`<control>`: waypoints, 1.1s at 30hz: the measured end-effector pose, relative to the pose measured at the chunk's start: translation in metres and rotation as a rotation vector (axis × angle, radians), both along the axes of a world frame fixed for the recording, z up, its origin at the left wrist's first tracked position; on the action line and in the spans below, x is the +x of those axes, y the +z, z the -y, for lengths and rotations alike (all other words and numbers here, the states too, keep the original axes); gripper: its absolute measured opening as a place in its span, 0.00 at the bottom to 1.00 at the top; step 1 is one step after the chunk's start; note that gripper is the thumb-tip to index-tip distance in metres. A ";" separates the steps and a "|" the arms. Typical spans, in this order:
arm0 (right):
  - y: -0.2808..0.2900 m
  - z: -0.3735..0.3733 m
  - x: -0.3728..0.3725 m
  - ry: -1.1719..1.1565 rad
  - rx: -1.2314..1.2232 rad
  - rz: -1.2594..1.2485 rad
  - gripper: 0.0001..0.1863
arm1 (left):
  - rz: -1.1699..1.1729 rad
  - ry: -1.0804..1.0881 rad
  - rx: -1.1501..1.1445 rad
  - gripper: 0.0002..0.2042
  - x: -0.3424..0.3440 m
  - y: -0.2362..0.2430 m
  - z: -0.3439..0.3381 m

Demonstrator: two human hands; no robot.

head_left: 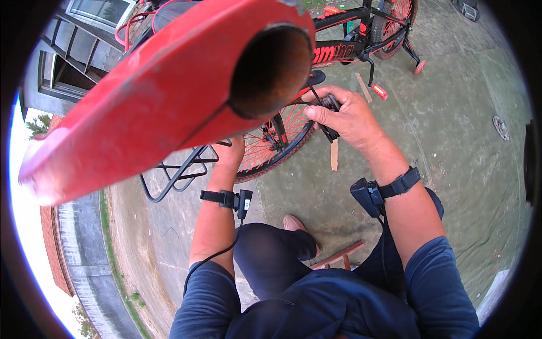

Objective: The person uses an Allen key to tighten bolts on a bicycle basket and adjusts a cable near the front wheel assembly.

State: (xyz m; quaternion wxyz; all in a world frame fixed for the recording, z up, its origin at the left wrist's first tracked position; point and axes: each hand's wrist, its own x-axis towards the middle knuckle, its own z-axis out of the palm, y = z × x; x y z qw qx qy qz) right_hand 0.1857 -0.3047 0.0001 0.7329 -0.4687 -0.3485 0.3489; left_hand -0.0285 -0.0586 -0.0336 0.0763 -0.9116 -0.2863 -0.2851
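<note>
My right hand point(347, 116) is closed around a black tool point(328, 107) that looks like a folding hex key set, beside the bicycle's rear end. One thin key seems to point toward the bike. My left hand point(234, 153) is by the black wire rear rack point(189, 164). Its fingers are hidden, so their grip does not show. The black and red bicycle point(341, 50) has a wheel with red spokes point(259, 151) between my hands. A large red hollow piece point(169, 96) with a round, rusty-looking opening looms close in front, covering much of the bike.
On the green-grey floor lie a small red part point(379, 91) and cardboard-like strips point(334, 155). A low reddish stool point(339, 255) is between my legs. A building with windows point(62, 73) stands at the far left. Black devices point(367, 198) are strapped to both wrists, with cables.
</note>
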 end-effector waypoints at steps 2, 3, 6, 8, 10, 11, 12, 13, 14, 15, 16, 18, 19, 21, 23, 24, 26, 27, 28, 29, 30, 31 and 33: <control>0.003 0.000 0.000 0.008 0.005 -0.004 0.16 | 0.021 0.002 -0.010 0.13 -0.001 0.000 0.000; 0.004 0.000 -0.001 0.007 0.004 0.000 0.16 | 0.017 0.012 0.005 0.13 -0.002 0.000 0.000; 0.003 -0.001 -0.001 -0.002 -0.010 0.012 0.16 | -0.030 0.051 0.067 0.13 0.000 -0.005 0.007; 0.002 -0.001 0.001 -0.005 -0.021 0.012 0.16 | 0.016 0.072 -0.034 0.13 0.006 -0.008 0.020; 0.001 -0.001 0.001 -0.017 -0.008 0.018 0.16 | 0.054 0.112 -0.178 0.13 0.012 -0.009 0.034; 0.001 -0.002 0.001 -0.021 -0.002 0.021 0.16 | 0.076 0.136 -0.245 0.14 0.016 -0.010 0.041; 0.001 -0.001 0.002 -0.019 -0.011 0.025 0.16 | 0.122 0.171 -0.349 0.14 0.020 -0.016 0.045; 0.002 -0.001 0.002 -0.015 -0.020 0.028 0.16 | 0.169 0.208 -0.451 0.15 0.020 -0.021 0.045; 0.004 -0.002 -0.002 0.002 -0.023 0.029 0.16 | 0.342 0.183 -0.603 0.15 0.013 -0.030 0.036; 0.005 -0.005 -0.006 0.016 -0.007 0.027 0.16 | 0.532 0.158 -0.738 0.16 0.005 -0.039 0.027; 0.000 -0.003 -0.001 0.001 -0.008 0.032 0.16 | 0.698 0.196 -0.936 0.16 0.022 -0.033 0.041; -0.001 -0.001 0.001 -0.015 0.000 0.032 0.16 | 0.888 0.240 -1.181 0.16 0.034 -0.021 0.053; 0.001 -0.001 0.000 -0.015 0.005 0.023 0.16 | 0.912 0.249 -1.227 0.17 0.033 -0.017 0.056; 0.002 -0.001 0.000 -0.013 0.011 0.015 0.17 | 0.933 0.272 -1.297 0.17 0.032 -0.008 0.061; 0.000 -0.002 0.001 -0.017 0.010 0.016 0.17 | 0.924 0.301 -1.346 0.17 0.034 0.003 0.067; -0.001 -0.001 0.003 -0.018 -0.001 0.019 0.17 | 0.934 0.301 -1.360 0.17 0.036 0.005 0.069; 0.000 -0.001 0.003 -0.013 -0.020 0.026 0.17 | 0.959 0.302 -1.381 0.17 0.035 0.009 0.072; 0.000 -0.002 0.003 -0.011 -0.013 0.017 0.17 | 0.958 0.296 -1.384 0.17 0.036 0.009 0.072; 0.000 -0.002 0.002 -0.009 -0.007 0.009 0.17 | 0.958 0.292 -1.389 0.17 0.036 0.009 0.071; 0.000 -0.003 0.001 -0.007 -0.001 0.001 0.17 | 0.958 0.287 -1.394 0.17 0.035 0.008 0.071; 0.001 -0.003 0.000 -0.005 0.003 -0.003 0.17 | 0.935 0.287 -1.391 0.17 0.034 0.007 0.070; 0.002 -0.002 0.000 -0.005 0.006 -0.007 0.17 | 0.911 0.286 -1.390 0.16 0.033 0.005 0.070; 0.003 -0.003 0.000 -0.005 0.006 -0.006 0.17 | 0.879 0.276 -1.412 0.17 0.030 0.004 0.071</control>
